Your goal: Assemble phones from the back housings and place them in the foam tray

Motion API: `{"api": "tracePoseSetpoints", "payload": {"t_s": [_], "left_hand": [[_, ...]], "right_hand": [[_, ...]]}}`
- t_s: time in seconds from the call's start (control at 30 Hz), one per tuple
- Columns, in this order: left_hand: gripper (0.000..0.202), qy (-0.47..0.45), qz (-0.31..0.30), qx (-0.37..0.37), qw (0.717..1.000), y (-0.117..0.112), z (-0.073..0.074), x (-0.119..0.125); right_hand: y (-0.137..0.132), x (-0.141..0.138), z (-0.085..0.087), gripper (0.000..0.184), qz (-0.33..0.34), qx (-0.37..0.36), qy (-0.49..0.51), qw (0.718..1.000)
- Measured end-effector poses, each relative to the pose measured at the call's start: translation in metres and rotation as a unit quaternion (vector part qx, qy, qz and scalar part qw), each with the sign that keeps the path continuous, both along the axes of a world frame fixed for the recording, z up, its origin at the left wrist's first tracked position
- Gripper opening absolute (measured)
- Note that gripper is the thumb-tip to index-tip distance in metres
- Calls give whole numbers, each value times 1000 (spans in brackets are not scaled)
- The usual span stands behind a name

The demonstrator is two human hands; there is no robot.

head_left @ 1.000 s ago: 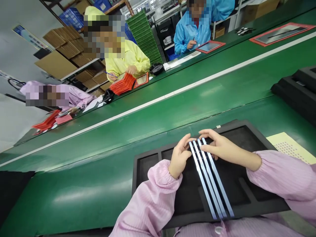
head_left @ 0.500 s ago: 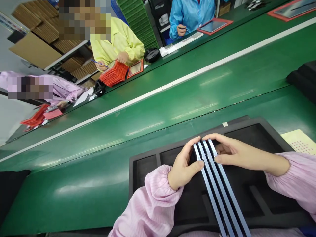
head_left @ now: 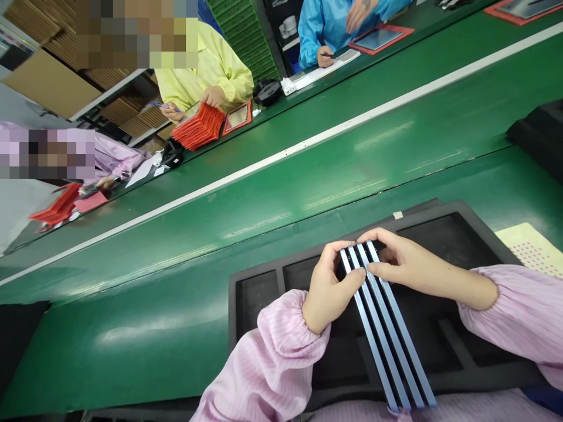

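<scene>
Several thin slabs with blue metallic edges (head_left: pixel 391 328), like tablets, stand on edge side by side with narrow dark gaps between them. My left hand (head_left: pixel 331 287) is closed on the left side of the group, its thumb on the near edges and its fingers at the far end. From the right, my right hand (head_left: pixel 407 266) grips the same group, its thumb resting on the slab edges close to the left thumb. Beneath is a black tray (head_left: pixel 472 220) with recessed compartments. The broad faces of the slabs are mostly hidden.
Past the tray runs a long green work surface (head_left: pixel 246 205) with a white strip. Co-workers sit across it; one in yellow holds a stack of red sleeves (head_left: pixel 200 126). A yellow dotted sheet (head_left: pixel 530 249) lies right of the tray, with a black object (head_left: pixel 539 138) beyond it.
My right hand and its thumb have shifted left, closer to my left thumb. The slabs' near ends now show above my lap. Across the surface, the co-worker in blue has raised a hand.
</scene>
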State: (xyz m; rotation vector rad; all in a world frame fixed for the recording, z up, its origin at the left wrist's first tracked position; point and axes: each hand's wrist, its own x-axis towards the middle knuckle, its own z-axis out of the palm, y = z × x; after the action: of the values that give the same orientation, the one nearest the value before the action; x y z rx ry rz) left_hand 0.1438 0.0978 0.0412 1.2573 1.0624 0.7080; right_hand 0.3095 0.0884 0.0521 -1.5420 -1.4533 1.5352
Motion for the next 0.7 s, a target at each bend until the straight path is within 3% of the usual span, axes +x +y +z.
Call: {"api": "tracePoseSetpoints", "payload": {"t_s": [0.27,0.53,0.6,0.7], "left_hand": [[35,-24,-6,-4,1000,2,-1,-1],[40,-28,-29,19,999,-1,-3,-4],[43,-41,-50,31,997,1,-6,-8],[61,-91,-132,53,986,6,-11,-17]], "right_hand": [[-1,0,-5,40,-1,11,-1,1000],[-3,5,-11,52,47,9,8,999],[-4,8,-10,54,61,5,27,998],[-3,16,-7,65,115,-17,63,991]]}}
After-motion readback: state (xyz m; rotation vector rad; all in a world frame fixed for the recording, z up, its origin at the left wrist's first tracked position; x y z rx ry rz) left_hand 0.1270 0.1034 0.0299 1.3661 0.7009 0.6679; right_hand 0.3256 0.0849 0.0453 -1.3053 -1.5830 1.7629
